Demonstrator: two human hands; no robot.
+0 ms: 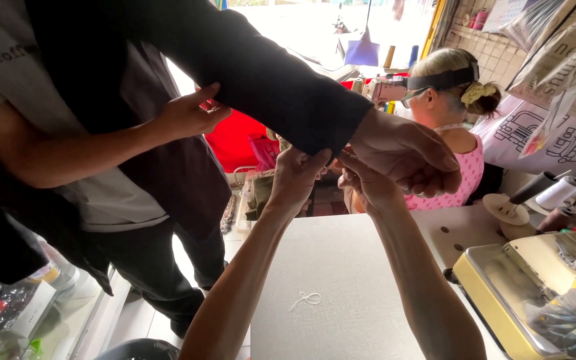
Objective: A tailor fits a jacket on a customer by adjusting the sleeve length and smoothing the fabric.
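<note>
Basically both hands are pinching the black sleeve cuff (328, 137) — left hand (296, 175) and right hand (363, 180) clamping its edge just beside another person's wrist (395, 143), above the grey table (341, 280).

I cannot see the fingertips of my left hand (298, 175) or my right hand (367, 183); both disappear under the cuff of the black sleeve (281, 80). The yellow sewing machine (521, 287) is cut off by the right and bottom edges. The standing person's head lies outside the top edge.
</note>
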